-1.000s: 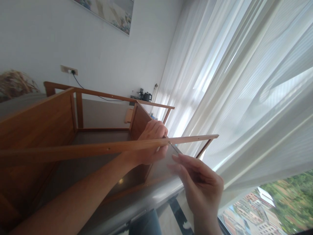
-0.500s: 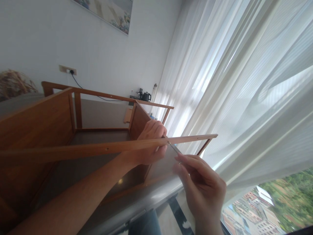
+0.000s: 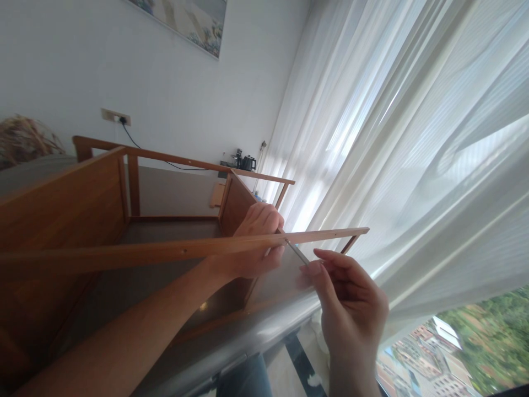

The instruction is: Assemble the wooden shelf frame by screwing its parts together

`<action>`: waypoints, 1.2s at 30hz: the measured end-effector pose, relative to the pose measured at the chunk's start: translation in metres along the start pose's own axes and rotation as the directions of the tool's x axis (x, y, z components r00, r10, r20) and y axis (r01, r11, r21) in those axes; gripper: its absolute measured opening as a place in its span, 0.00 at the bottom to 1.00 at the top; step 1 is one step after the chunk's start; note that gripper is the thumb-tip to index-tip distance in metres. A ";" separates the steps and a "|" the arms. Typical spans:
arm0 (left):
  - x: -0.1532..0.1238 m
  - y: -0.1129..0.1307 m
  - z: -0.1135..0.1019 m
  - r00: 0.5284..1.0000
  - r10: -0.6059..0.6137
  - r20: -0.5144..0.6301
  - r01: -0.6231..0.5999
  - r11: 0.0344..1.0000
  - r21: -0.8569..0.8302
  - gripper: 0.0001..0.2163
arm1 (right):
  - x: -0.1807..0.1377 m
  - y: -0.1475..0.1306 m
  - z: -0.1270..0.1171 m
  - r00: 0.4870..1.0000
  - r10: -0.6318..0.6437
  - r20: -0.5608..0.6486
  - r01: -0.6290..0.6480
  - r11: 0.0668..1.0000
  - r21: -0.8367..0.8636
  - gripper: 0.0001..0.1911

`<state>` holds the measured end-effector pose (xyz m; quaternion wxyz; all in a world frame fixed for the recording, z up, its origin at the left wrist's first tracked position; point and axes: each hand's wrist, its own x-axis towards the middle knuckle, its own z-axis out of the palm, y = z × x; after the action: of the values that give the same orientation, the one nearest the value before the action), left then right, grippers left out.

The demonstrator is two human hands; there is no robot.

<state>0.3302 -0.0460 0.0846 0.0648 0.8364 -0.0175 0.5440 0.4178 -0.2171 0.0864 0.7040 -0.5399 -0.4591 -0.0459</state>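
Observation:
A reddish-brown wooden rail (image 3: 231,244) of a furniture frame runs across the view, with small holes along it. Behind it, my left hand (image 3: 258,237) is closed round the frame where a crosspiece meets the rail. A thin metal hex key (image 3: 298,253) slants out of the rail at that joint, its tip at a screw hole. My right hand (image 3: 351,298) has its thumb and fingers at the key's outer end, the index finger slightly lifted. Blur hides the exact fingertip contact. Wooden side panels (image 3: 78,193) stand within the frame.
A far rail (image 3: 177,160) parallels the near one. White curtains (image 3: 384,138) hang at the right beside a window. An electric kettle (image 3: 248,162) stands at the back. A cable (image 3: 134,140) hangs from the wall socket (image 3: 109,115).
My right hand has shifted slightly right, and its index finger and thumb have spread apart at the hex key's end. My left hand has stayed at the joint.

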 end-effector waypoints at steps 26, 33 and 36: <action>0.000 -0.001 0.003 0.999 0.018 -0.032 -0.018 1.000 -0.004 0.08 | -0.005 0.011 -0.013 0.993 -0.119 0.012 0.120 0.981 -0.150 0.07; 0.000 -0.001 0.001 1.000 0.022 -0.016 -0.022 1.000 -0.005 0.08 | -0.009 0.004 -0.005 0.995 -0.095 -0.037 0.089 0.987 -0.137 0.08; 0.000 0.000 0.001 1.000 0.014 -0.019 -0.014 1.000 -0.010 0.08 | -0.010 0.002 -0.006 0.992 -0.120 0.024 0.122 0.983 -0.135 0.07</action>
<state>0.3308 -0.0459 0.0847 0.0655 0.8308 -0.0254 0.5521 0.4172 -0.2256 0.0782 0.6576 -0.5583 -0.4925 -0.1155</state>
